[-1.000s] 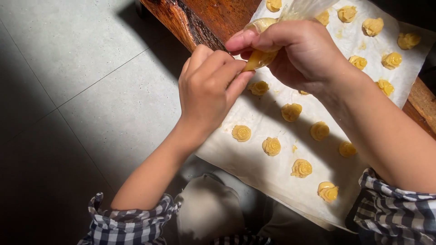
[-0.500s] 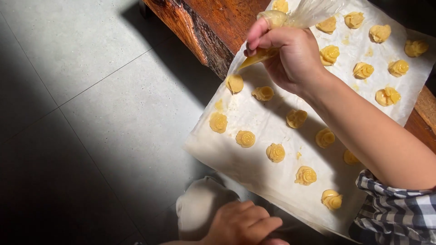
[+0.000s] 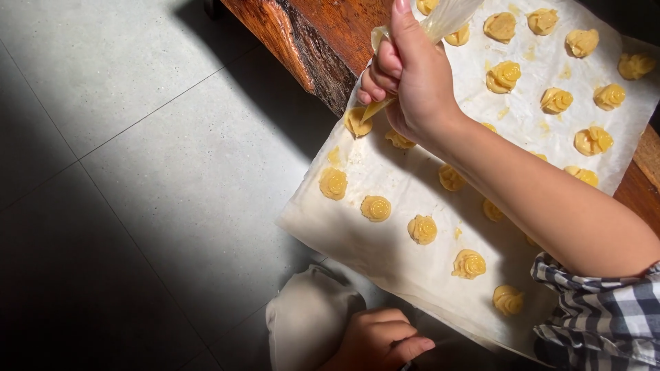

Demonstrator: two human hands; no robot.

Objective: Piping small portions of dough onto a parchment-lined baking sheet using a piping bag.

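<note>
- Dough rosettes (image 3: 376, 208), pale yellow and ridged in soft swirls, sit in loose rows on a white sheet of baking paper (image 3: 385, 254); the paper is thin and creased, its lower edge overhanging the table
- right hand (image 3: 412, 75) is clenched around a clear plastic piping bag (image 3: 447, 15), fingers wrapped tight, thumb along the top; the bag's narrow tip points down toward 7 o'clock and meets a fresh rosette (image 3: 357, 122) at the paper's left edge
- left hand (image 3: 378, 341) rests at 6 o'clock in the frame, fingers curled loosely inward, grasping nothing that shows; it lies just beside a cream-coloured cloth-covered knee (image 3: 306, 323)
- wooden table (image 3: 323, 34), reddish-brown with a rough, bark-like raw edge, lies under the paper at 12 o'clock
- grey floor tiles (image 3: 124, 137), matte and speckled, fill the 9 o'clock side, half in shadow
- checked sleeve (image 3: 605, 309), dark blue and white woven fabric, covers the right upper arm at 4 o'clock
</note>
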